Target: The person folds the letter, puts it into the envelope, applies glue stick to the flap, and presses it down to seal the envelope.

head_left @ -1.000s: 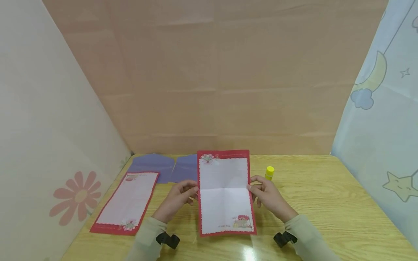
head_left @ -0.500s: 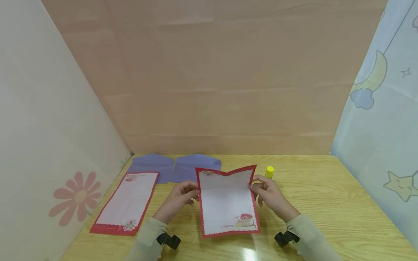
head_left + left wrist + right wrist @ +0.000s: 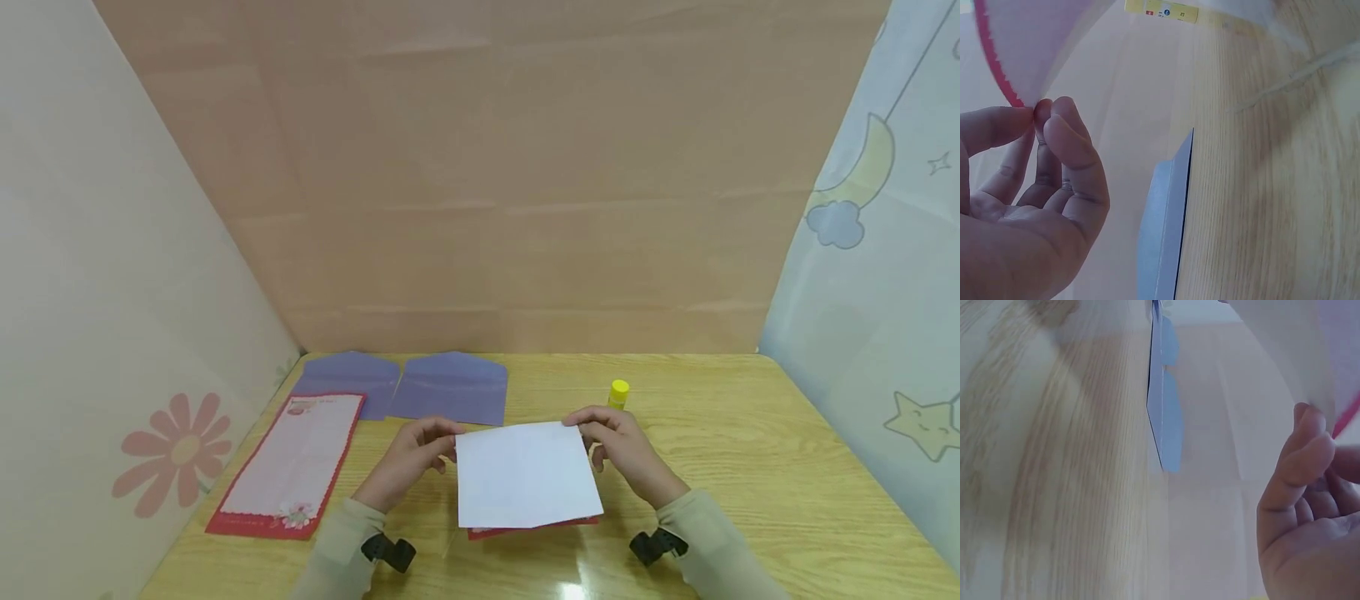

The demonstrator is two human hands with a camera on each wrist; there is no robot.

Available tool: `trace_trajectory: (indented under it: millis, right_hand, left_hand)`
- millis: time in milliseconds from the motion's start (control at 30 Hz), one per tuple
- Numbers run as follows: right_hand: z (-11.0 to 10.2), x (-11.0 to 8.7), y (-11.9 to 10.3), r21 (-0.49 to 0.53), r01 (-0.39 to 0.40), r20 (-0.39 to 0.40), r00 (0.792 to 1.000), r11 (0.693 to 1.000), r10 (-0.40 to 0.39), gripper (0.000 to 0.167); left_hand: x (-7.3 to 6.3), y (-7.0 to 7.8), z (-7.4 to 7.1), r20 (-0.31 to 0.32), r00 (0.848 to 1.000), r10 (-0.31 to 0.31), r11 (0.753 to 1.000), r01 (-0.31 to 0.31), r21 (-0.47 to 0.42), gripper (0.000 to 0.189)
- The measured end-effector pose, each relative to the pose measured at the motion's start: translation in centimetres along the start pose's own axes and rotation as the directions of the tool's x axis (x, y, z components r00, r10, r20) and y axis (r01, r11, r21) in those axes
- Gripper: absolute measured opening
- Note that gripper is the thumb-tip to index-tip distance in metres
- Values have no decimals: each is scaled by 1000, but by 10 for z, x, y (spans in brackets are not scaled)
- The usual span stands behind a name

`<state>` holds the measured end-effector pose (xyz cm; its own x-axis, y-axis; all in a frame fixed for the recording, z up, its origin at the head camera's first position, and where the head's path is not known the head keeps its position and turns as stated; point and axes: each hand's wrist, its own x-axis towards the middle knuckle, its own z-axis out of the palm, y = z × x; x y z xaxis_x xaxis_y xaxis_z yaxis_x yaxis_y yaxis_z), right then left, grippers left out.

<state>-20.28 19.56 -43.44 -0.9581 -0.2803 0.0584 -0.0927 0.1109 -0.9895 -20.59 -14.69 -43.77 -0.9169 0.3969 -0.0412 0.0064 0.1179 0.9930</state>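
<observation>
A red-bordered sheet of letter paper is bent over at its middle in the head view, its plain white back facing up. A strip of its red border peeks out along the near edge. My left hand pinches the left side at the bend. On the opposite side, my right hand pinches the paper between thumb and fingers. In the left wrist view the paper rises curved from the left fingertips, held above the table. The right wrist view has the paper between the right thumb and fingers.
A second red-bordered letter sheet lies flat at the left, overlapping one purple envelope. Another purple envelope lies beside that at the back. Behind my right hand stands a yellow-capped glue stick on the wooden table.
The sheet's upper half has folded down toward me over the lower half, hiding its printed face and uncovering the second envelope. Both hands stay at the sides, the right fingers now at the top corner.
</observation>
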Motion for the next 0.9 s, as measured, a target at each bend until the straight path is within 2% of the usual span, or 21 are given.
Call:
trace_trajectory:
  millis: [367,533,700,900]
  right_hand:
    - [4,2,0,-16,-16,-111,994,1000,14,30]
    - [10,-1,-5,18,-2,-151,989,1000,5,30]
    - [17,-3,-14,32,46,-133,990,998,-42,33]
    - [25,-5,-21,19,90,-79,993,996,-88,26]
  left_hand:
    - [1,1,6,-29,998,-55,997,56,51,44]
    - [0,0,12,-43,998,-37,995,41,91,36]
    - [-1,1,17,-41,999,6,994,-1,105,28]
    - [0,5,24,-24,999,33,994,-30,109,26]
